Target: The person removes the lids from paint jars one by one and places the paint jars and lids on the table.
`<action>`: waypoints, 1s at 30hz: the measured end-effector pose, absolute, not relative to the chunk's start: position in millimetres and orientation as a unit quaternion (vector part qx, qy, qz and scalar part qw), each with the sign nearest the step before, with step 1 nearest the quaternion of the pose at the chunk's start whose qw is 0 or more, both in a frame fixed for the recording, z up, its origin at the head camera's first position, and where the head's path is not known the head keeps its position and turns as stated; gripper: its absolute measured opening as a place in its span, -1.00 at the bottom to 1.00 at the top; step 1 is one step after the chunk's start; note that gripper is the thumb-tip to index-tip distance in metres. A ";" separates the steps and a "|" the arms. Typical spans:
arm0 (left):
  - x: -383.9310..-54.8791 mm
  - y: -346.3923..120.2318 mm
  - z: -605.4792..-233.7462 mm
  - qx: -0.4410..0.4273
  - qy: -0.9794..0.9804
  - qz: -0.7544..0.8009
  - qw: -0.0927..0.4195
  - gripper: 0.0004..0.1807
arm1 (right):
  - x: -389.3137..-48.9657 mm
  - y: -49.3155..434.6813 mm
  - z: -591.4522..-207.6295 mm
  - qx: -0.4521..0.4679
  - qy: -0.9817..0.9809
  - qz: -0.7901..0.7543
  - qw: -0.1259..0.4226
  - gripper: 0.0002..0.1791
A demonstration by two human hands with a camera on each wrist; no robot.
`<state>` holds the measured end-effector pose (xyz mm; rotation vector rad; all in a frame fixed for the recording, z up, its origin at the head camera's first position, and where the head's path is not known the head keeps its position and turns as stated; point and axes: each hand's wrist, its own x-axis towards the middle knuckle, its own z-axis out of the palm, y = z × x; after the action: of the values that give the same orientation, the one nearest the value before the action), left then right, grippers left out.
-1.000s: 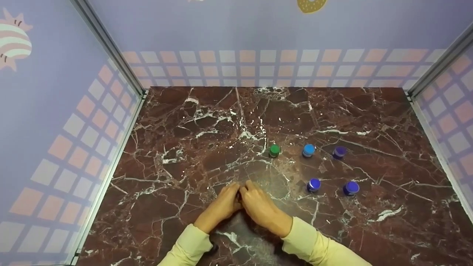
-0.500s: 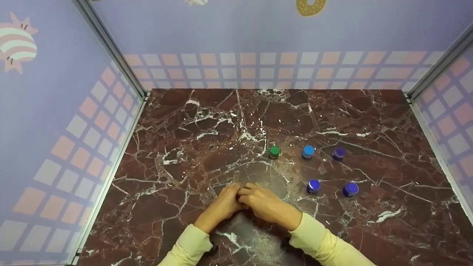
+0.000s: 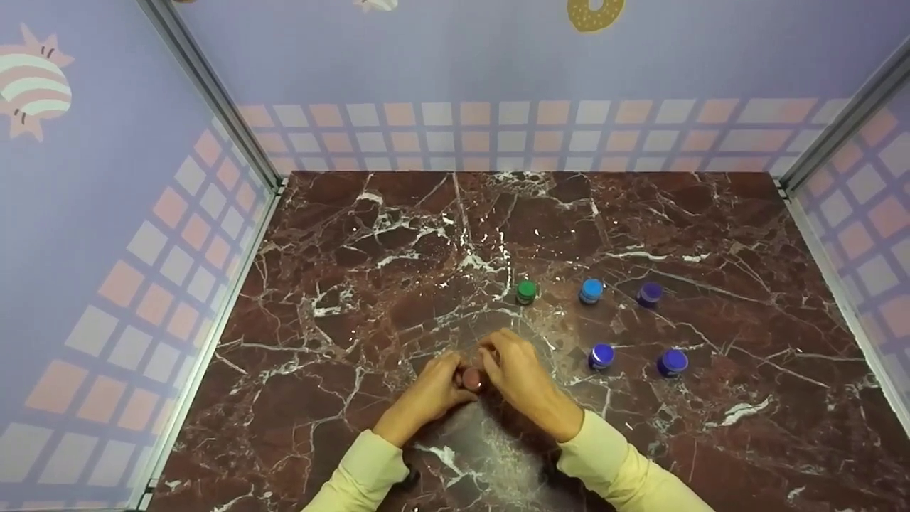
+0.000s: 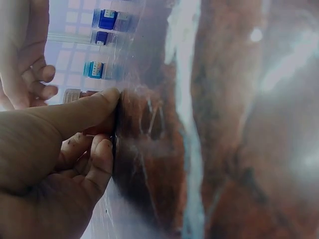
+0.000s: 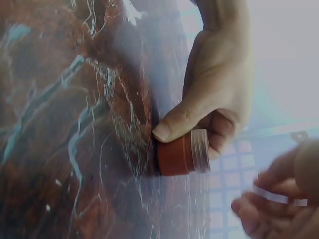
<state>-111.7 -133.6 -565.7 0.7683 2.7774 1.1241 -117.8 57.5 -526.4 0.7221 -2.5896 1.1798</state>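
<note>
My left hand (image 3: 429,390) grips a small reddish-brown paint jar (image 5: 174,157) low over the marble table, thumb on one side and fingers on the other. The jar's ridged, pale screw neck is bare in the right wrist view, and its round brown top shows in the head view. Just right of the jar, my right hand (image 3: 522,377) hovers apart from it with bent fingers. In the left wrist view the right hand's fingers (image 4: 42,82) are also bent. Whether they hold a lid is hidden and blurred.
On the marble table (image 3: 320,398) to the right stand more small paint jars: a green jar (image 3: 526,292), a light blue jar (image 3: 591,291), a dark purple jar (image 3: 650,294) and two blue-violet jars, one nearer (image 3: 601,356) and one farther right (image 3: 672,363). Patterned panels enclose the table.
My right hand was over the jar against the left hand; it has now come away up and to the right, uncovering the jar's top. The left hand stays in place.
</note>
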 end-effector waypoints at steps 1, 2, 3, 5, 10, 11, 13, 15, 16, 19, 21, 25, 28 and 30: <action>-111.7 -133.7 -565.8 0.247 0.896 0.367 0.028 -0.60 | -117.1 55.9 -527.0 0.229 -0.885 0.391 0.107 -0.90; -111.9 -133.8 -565.9 0.245 0.895 0.372 0.031 -0.61 | -116.1 54.0 -527.8 0.219 -0.893 0.379 0.111 -0.89; -112.1 -133.8 -565.9 0.242 0.894 0.375 0.035 -0.61 | -114.7 52.0 -528.5 0.212 -0.900 0.363 0.115 -0.86; -112.1 -134.1 -565.9 0.238 0.893 0.379 0.040 -0.62 | -111.1 47.5 -530.3 0.206 -0.913 0.331 0.122 -0.81; -111.3 -134.3 -566.0 0.236 0.900 0.365 0.034 -0.66 | -99.6 34.0 -533.6 0.213 -0.934 0.258 0.127 -0.72; -111.1 -134.2 -565.9 0.237 0.900 0.364 0.033 -0.69 | -97.3 31.3 -534.3 0.214 -0.938 0.242 0.127 -0.70; -110.4 -134.0 -566.0 0.237 0.900 0.365 0.033 -0.73 | -93.4 26.7 -535.4 0.213 -0.944 0.216 0.128 -0.65; -109.9 -133.8 -566.1 0.237 0.899 0.367 0.031 -0.76 | -90.8 23.1 -537.0 0.212 -0.949 0.196 0.130 -0.63; -109.6 -133.9 -566.5 0.239 0.897 0.371 0.030 -0.76 | -90.0 21.8 -537.4 0.212 -0.950 0.188 0.131 -0.63; -108.7 -134.0 -566.5 0.237 0.895 0.376 0.030 -0.75 | -89.6 20.1 -539.5 0.215 -0.951 0.172 0.140 -0.66; -108.9 -134.3 -566.7 0.240 0.894 0.376 0.028 -0.73 | -90.3 20.1 -541.1 0.222 -0.949 0.170 0.146 -0.69; -110.5 -134.7 -567.1 0.239 0.896 0.373 0.033 -0.70 | -92.1 22.7 -541.7 0.243 -0.942 0.181 0.147 -0.72; -111.4 -135.0 -566.7 0.233 0.898 0.371 0.044 -0.69 | -94.0 25.7 -540.2 0.268 -0.933 0.195 0.137 -0.73; -111.6 -135.4 -566.7 0.234 0.898 0.369 0.048 -0.68 | -96.7 28.6 -539.0 0.291 -0.926 0.207 0.120 -0.75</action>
<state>-111.6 -135.4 -566.7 0.7138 2.7393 1.1240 -96.7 28.6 -539.0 0.8517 -2.7075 0.6039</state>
